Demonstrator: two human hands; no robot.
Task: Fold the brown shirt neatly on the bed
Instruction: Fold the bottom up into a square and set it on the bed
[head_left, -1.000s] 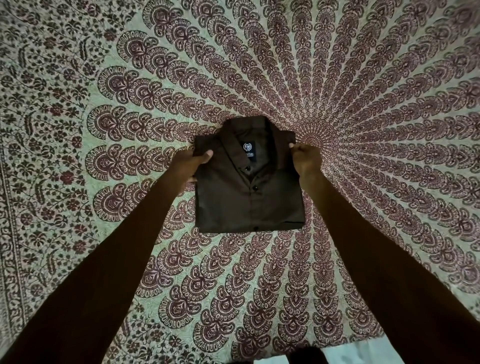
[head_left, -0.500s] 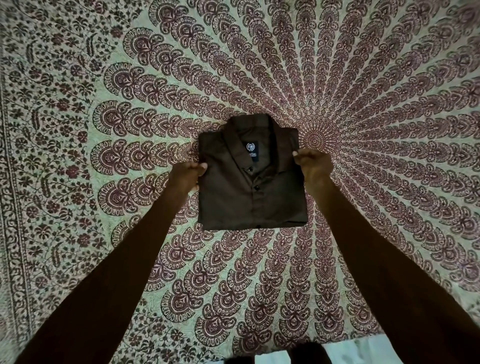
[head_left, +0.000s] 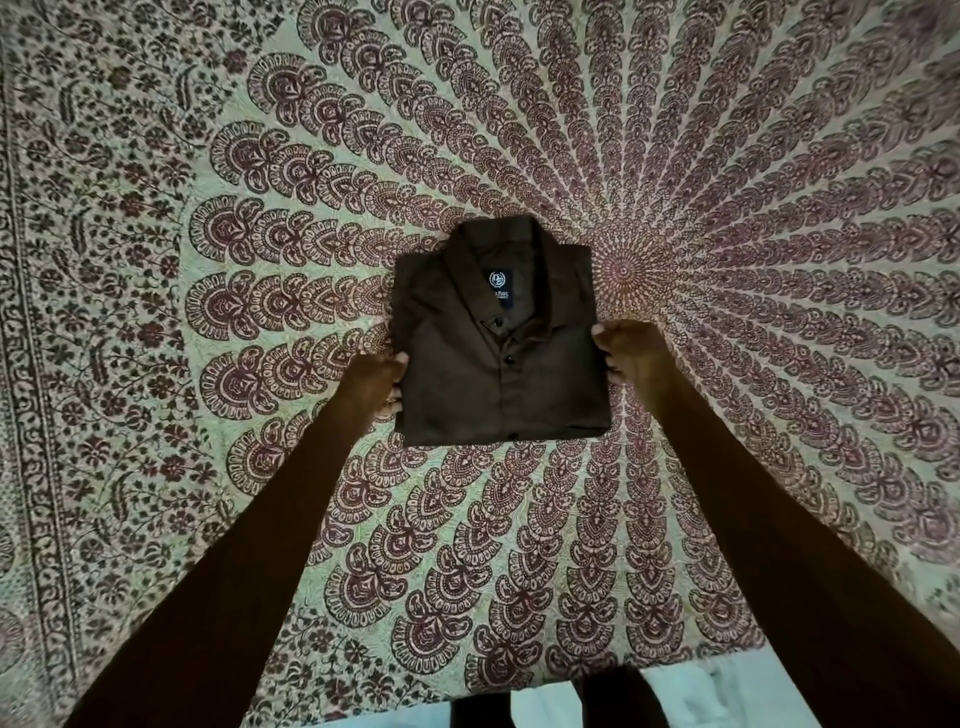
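The brown shirt (head_left: 498, 353) lies folded into a compact rectangle on the bed, collar at the far end, buttons and a dark blue neck label facing up. My left hand (head_left: 376, 384) holds its left edge at mid height, thumb on top and fingers curled under. My right hand (head_left: 626, 353) grips the right edge the same way, thumb over the fabric. Both arms reach in from the near corners.
The bed is covered by a patterned bedspread (head_left: 260, 260) with maroon peacock-feather motifs fanning out from a centre just right of the shirt. The bed's near edge (head_left: 519, 696) runs along the bottom, with a pale floor and my legs below it.
Both hands have slid down the shirt's sides toward me, from near the shoulders to mid height. The shirt itself keeps its folded shape and place.
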